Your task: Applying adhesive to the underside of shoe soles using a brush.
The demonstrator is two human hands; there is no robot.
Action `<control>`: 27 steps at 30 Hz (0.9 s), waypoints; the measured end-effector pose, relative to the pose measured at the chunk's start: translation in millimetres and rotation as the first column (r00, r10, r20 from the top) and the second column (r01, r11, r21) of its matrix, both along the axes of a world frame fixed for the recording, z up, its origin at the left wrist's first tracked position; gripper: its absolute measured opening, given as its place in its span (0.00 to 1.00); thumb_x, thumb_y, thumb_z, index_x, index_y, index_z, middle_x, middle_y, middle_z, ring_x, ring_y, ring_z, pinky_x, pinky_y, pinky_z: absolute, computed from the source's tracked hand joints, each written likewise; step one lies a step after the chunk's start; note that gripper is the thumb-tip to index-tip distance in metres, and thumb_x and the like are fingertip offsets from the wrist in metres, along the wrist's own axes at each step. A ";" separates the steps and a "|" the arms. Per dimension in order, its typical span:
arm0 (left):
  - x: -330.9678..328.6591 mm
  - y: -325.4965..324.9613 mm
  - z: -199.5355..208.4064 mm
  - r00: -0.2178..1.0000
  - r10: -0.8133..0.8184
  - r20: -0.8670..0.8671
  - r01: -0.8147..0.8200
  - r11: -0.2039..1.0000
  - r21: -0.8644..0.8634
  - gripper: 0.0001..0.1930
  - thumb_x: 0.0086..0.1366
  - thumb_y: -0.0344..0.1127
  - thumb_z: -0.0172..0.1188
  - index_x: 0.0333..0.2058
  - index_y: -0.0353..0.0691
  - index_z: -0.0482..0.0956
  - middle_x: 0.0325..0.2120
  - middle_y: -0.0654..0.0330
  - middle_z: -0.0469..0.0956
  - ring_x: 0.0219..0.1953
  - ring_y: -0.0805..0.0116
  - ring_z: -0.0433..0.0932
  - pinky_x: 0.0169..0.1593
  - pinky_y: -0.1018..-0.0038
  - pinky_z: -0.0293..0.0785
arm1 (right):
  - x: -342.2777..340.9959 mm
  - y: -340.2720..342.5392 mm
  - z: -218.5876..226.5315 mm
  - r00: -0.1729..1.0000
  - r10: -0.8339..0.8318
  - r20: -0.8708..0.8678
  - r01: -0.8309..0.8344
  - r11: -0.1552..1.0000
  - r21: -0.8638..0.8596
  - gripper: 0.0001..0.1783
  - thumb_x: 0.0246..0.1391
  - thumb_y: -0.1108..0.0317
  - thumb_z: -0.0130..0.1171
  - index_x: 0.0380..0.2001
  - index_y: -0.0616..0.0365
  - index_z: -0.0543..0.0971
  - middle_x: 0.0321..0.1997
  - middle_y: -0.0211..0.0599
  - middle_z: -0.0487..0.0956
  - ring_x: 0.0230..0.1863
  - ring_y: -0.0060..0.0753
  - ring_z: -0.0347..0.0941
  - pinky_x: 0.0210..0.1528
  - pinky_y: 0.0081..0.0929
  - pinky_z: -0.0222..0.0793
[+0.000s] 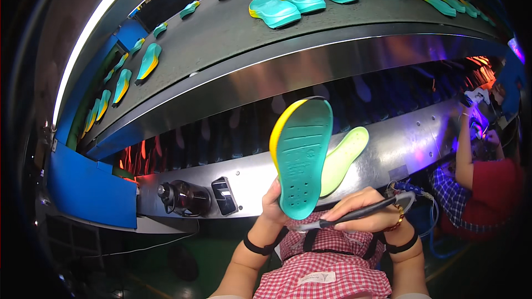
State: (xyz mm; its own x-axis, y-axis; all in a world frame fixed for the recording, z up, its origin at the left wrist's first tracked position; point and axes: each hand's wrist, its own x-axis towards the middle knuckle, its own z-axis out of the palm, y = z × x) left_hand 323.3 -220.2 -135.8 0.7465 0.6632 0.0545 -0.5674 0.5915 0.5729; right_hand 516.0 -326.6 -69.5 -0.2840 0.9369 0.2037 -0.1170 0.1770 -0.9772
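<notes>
A teal shoe sole (302,160) with a yellow side edge is held upright by my left hand (271,202), which is closed around its lower left edge. Grooves and several small holes mark the face toward me. In my right hand (363,210) is a black-handled brush (360,213), gripped like a pen. Its grey, pale-tipped end points left, just below the sole's lower end; whether it touches the sole I cannot tell. A pale green sole-shaped piece (346,158) shows partly behind the sole, on the metal ledge (399,133).
On the ledge to the left are a dark bottle (185,198) and a phone (224,195). Beyond, a dark conveyor belt (221,39) carries several teal and yellow soles (274,11). A co-worker in red (490,194) sits at the right, near hoses (435,210).
</notes>
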 end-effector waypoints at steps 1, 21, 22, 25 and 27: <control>1.4 1.4 3.0 0.997 -0.039 -0.066 0.039 0.999 0.009 0.32 0.60 0.54 0.43 0.56 0.36 0.56 0.49 0.47 0.65 0.49 0.52 0.68 0.50 0.55 0.66 | 0.3 -0.8 -0.2 0.995 -0.100 0.027 0.100 0.995 0.006 0.12 0.42 0.78 0.60 0.35 0.63 0.78 0.37 0.42 0.78 0.40 0.30 0.75 0.43 0.23 0.70; -2.4 23.4 52.7 0.712 -0.588 -0.383 0.568 0.804 -0.179 0.29 0.61 0.45 0.46 0.55 0.31 0.58 0.49 0.51 0.67 0.48 0.66 0.70 0.50 0.73 0.66 | 41.1 5.7 23.5 0.934 0.138 0.330 -0.208 0.960 0.187 0.13 0.43 0.76 0.57 0.36 0.60 0.77 0.41 0.41 0.77 0.43 0.37 0.74 0.44 0.27 0.70; -4.1 25.5 52.3 0.715 -0.586 -0.382 0.566 0.805 -0.177 0.29 0.61 0.45 0.46 0.55 0.31 0.58 0.49 0.51 0.67 0.48 0.66 0.70 0.50 0.73 0.66 | 39.3 6.1 18.3 0.951 0.101 0.292 -0.154 0.974 0.163 0.13 0.43 0.76 0.58 0.36 0.59 0.77 0.41 0.41 0.77 0.43 0.38 0.74 0.45 0.27 0.70; -15.3 31.4 47.4 0.691 -0.485 -0.537 0.576 0.817 0.003 0.28 0.60 0.45 0.46 0.53 0.30 0.61 0.48 0.50 0.68 0.46 0.66 0.70 0.50 0.73 0.67 | 43.4 0.3 15.7 0.934 0.121 0.336 -0.183 0.970 0.158 0.12 0.43 0.76 0.58 0.36 0.59 0.77 0.39 0.41 0.78 0.43 0.37 0.74 0.45 0.26 0.70; -21.3 31.7 51.8 0.721 -0.457 -0.521 0.526 0.850 -0.017 0.29 0.59 0.46 0.47 0.53 0.29 0.61 0.48 0.50 0.68 0.46 0.66 0.71 0.50 0.73 0.67 | 44.0 -2.3 16.7 0.932 0.048 0.358 -0.124 0.973 0.192 0.13 0.43 0.77 0.59 0.36 0.58 0.77 0.39 0.40 0.78 0.42 0.37 0.75 0.47 0.27 0.70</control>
